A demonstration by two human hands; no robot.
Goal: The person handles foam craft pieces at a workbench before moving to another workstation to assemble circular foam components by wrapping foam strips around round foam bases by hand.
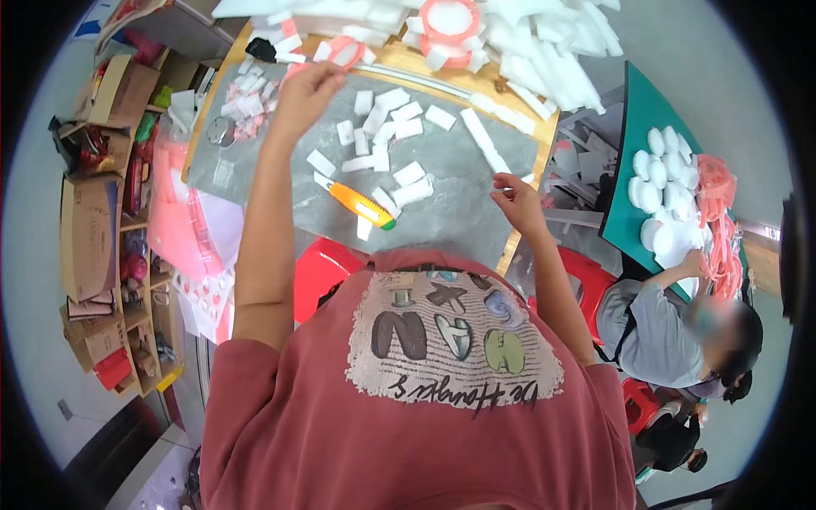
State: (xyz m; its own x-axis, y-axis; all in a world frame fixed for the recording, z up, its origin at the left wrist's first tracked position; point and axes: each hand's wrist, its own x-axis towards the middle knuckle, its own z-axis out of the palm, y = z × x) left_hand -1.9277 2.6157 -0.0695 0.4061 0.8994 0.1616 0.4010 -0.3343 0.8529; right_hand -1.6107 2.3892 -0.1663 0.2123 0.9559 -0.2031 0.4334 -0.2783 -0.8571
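My left hand (313, 92) reaches to the back left of the grey work surface, fingers drawn together beside a pink ring (347, 53) with white pieces around its edge. What the fingertips hold, if anything, is too small to make out. At the right side, my right hand (517, 204) has its fingers curled in a pinch at the near end of a white foam strip (483, 140); whether it grips the strip is unclear. Between my hands lie several small white foam blocks (387, 127). An orange utility knife (361, 206) rests among them, blade toward the left.
White foam strips (552, 42) pile up at the back, beside stacked pink rings (449, 21). A metal lid-like disc (222, 132) sits at left. Shelves with boxes (89, 238) stand left. At right, a person (659, 327) works by a green table (625, 161) with white rounds.
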